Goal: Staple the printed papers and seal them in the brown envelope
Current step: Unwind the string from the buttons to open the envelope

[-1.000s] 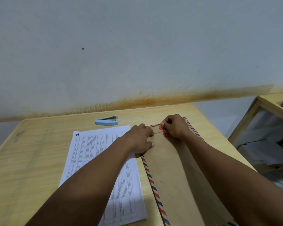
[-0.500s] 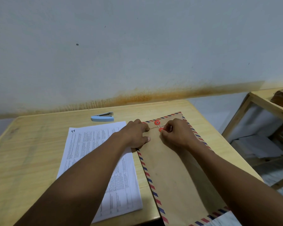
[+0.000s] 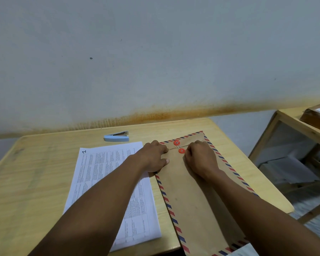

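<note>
Watching the closure now. The brown envelope [image 3: 192, 200] lies flat on the right of the counter [image 3: 35, 182], and its near end seems to hang over the front edge. My worry is that a hard pull on the string [image 3: 179, 146] could drag the whole thing toward me or rip a disc off the paper. The left hand [image 3: 153, 157] lies loosely bent on the top-left corner with the thumb flat, pressing down and gripping nothing I can see. That is the only anchor. The right hand [image 3: 199, 160] is curled in tight beside the lower red disc [image 3: 181, 150]; I cannot tell whether it has the string pinched. The other risk is order, because the printed papers [image 3: 107, 182] sit outside the envelope, just to its left and partly under the left forearm, and the blue stapler [image 3: 116, 138] lies beyond them. The envelope itself is thin kraft with a red-and-blue striped border and an upper red disc [image 3: 176, 142] on the flap — light, slippery stuff, I'd judge.
</note>
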Demonstrator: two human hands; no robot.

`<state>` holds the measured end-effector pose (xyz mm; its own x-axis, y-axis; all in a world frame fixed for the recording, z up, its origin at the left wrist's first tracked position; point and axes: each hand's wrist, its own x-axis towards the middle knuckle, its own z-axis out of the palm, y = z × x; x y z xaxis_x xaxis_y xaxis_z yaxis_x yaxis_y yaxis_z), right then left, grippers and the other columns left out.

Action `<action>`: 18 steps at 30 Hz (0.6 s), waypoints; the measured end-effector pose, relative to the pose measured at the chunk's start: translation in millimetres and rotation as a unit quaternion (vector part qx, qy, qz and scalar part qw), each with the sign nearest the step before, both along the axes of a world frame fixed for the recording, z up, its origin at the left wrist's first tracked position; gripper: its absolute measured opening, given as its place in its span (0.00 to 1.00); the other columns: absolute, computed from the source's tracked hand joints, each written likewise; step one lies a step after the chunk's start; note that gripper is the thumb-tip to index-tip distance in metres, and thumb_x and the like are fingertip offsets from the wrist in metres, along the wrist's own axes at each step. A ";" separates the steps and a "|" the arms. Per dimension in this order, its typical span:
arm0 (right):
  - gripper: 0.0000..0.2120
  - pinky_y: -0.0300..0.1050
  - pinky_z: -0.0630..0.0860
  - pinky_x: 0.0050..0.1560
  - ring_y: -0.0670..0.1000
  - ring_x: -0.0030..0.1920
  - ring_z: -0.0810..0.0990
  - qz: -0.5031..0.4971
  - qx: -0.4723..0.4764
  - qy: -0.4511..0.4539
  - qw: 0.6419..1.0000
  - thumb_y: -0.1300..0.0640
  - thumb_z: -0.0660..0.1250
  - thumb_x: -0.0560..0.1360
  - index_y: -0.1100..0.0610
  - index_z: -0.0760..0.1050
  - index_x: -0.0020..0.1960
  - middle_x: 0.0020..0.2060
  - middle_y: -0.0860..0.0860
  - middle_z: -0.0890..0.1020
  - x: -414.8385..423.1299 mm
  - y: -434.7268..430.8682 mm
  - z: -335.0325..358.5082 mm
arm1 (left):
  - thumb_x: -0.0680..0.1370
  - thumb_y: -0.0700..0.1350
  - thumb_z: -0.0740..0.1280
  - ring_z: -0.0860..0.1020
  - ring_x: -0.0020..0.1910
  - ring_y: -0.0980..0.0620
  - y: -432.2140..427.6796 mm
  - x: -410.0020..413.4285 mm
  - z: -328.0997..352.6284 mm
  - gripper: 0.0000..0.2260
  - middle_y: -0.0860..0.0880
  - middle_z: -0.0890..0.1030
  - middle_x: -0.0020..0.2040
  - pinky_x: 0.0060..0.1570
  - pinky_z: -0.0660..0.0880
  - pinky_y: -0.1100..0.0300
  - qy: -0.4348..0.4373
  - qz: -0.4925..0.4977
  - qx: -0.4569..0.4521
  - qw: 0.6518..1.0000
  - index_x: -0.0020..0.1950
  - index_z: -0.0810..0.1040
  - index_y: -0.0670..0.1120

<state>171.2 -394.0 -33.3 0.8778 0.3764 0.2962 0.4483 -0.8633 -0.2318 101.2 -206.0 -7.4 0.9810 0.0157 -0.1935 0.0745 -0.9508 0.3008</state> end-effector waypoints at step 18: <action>0.08 0.52 0.79 0.47 0.53 0.42 0.82 0.020 0.355 0.302 0.884 0.59 0.56 0.83 0.58 0.72 0.49 0.42 0.54 0.85 51.9 54.2 49.6 | 0.82 0.57 0.63 0.63 0.75 0.45 3.6 -2.3 -4.0 0.25 0.49 0.64 0.77 0.72 0.66 0.48 -0.012 -0.009 -0.011 1.000 0.79 0.66 0.54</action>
